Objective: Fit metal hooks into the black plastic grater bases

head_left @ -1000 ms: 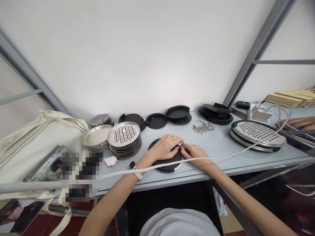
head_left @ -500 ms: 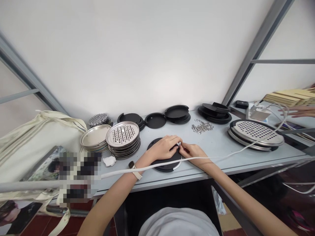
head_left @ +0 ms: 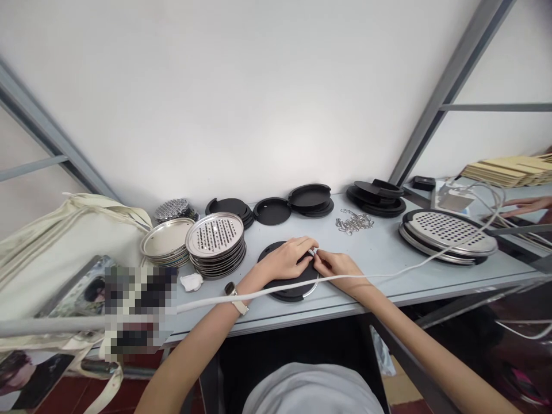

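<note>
A round black disc with a bright metal rim showing at its lower right lies on the table in front of me. My left hand is over the disc, its fingers curled towards the right edge. My right hand meets it there, thumb and finger pinched together. Between the fingertips of both hands a small silvery piece shows, too little to make out its kind. Most of the disc's upper face is hidden under my left hand. A white cable crosses in front of both wrists.
Round perforated metal plates are stacked left, beside plain metal discs. Black round trays line the wall. Small metal hooks lie loose. Disc assemblies stand right, near another person's hand. A cloth bag sits left.
My two hands stay at the disc's right edge with only slight finger shifts. At the far right, the other person's hand has moved a little lower.
</note>
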`<state>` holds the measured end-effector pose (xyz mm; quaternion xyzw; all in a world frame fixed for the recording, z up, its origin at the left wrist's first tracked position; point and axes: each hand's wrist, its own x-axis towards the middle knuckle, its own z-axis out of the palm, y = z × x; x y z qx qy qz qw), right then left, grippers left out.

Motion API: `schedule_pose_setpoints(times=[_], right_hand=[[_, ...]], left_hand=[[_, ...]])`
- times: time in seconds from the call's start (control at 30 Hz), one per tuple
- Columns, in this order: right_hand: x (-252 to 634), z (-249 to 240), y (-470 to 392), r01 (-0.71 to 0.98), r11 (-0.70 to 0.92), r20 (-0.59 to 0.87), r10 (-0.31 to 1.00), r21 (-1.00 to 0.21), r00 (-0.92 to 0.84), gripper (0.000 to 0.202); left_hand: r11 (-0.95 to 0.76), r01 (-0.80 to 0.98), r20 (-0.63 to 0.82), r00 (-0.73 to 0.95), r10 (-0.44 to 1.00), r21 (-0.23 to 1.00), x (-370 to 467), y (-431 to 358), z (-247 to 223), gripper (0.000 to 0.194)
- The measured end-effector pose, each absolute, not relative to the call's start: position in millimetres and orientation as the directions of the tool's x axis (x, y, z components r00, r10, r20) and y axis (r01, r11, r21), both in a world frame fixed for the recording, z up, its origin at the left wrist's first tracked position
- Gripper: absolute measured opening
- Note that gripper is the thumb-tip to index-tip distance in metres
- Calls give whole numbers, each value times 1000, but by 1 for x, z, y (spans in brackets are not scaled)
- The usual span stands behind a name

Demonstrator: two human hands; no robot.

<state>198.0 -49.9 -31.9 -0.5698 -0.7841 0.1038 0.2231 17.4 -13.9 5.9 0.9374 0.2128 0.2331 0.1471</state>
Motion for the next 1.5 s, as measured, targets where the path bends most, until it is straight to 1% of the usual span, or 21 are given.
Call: schedule_pose_setpoints(times=[0.27,0.57,0.8,0.87,1.0,1.13,1.23,1.37,1.5], right_hand=[[198,-33,-49,860,329,238,938,-390,-250,28],[198,-34,-50,896,342,269,925,-283,-268,25],[196,-36,-51,911,390,379,870,-135,-316,26],[196,-38,-51,908,402,402,856,-119,-326,27],[196,-38,-51,909,382,380,876,-167,-299,23],[196,-36,-48,948,220,337,932,-230,-135,23],[198,-36,-47,950,146,374,927,-277,-34,23],[200,-39,-46,935,150,467,884,-321,19,19],[202,-42,-44,922,173,492,870,-348,22,14]], left_hand=[[-863,330,371,801,470,382,18,-14,6,26],[-866,315,366,810,459,389,17,-15,7,26],[-843,308,367,795,483,442,17,-13,4,42],[-833,314,355,794,494,456,16,-13,3,42],[-836,330,364,786,500,437,16,-15,5,39],[-838,361,385,764,517,408,17,-17,7,38],[-839,366,394,758,520,403,17,-17,7,37],[-840,371,386,763,518,396,17,-17,7,37],[-843,380,382,766,517,379,16,-17,7,37]])
